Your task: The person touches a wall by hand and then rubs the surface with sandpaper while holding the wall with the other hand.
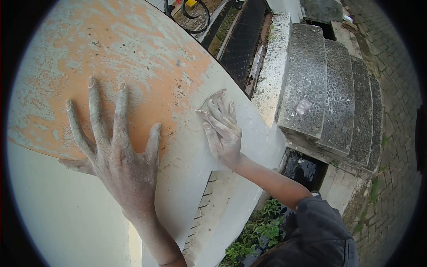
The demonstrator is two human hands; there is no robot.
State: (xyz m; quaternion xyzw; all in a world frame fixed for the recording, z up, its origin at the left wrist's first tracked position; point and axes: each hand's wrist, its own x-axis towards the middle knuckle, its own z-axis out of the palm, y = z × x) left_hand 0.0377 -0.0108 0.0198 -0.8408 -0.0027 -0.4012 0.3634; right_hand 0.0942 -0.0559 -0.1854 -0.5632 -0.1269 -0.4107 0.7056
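Observation:
A wall (147, 66) with patchy orange and pale grey-green paint fills the left of the view. My left hand (118, 153), coated in pale dust, rests on it with fingers spread wide. To its right, my right hand (224, 133) has its fingers bent over a thin, dusty folded sheet that looks like sandpaper (212, 99). The sheet lies against the smoother whitish part of the wall, and its underside is hidden. Dust covers the right fingers too.
Rounded speckled stone steps (307, 82) stand at the right beside a paved path (396, 133). A dark drain (304, 167) lies below them. Green plants (262, 227) grow near the wall's foot. Black curled ironwork (195, 18) is at the top.

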